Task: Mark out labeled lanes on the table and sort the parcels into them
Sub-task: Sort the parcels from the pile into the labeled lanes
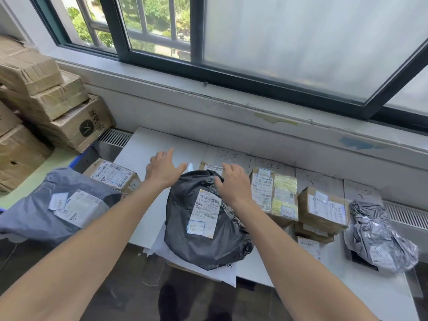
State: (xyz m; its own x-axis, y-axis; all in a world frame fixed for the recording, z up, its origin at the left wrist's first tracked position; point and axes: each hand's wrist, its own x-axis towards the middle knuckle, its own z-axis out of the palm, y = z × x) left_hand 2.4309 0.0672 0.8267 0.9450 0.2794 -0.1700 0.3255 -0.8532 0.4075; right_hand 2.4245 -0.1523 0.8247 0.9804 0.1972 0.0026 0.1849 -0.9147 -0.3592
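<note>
A bulky black plastic parcel (196,242) with a white shipping label lies in the middle of the white table (143,149), on top of a white mailer. My right hand (232,181) rests on its far end, fingers bent down onto the plastic. My left hand (162,169) hovers open just left of that end, fingers spread, holding nothing. Handwritten lane labels (229,156) run along the table's back. To the right stand a taped cardboard box (273,193), a smaller brown box (323,208) and a crumpled silver bag (379,239).
A grey mailer bag (46,209) and a labelled carton (113,174) lie at the left. Brown cartons (46,98) are stacked high at the far left. The window sill and wall (231,105) close off the back. Dark floor lies below the table's front edge.
</note>
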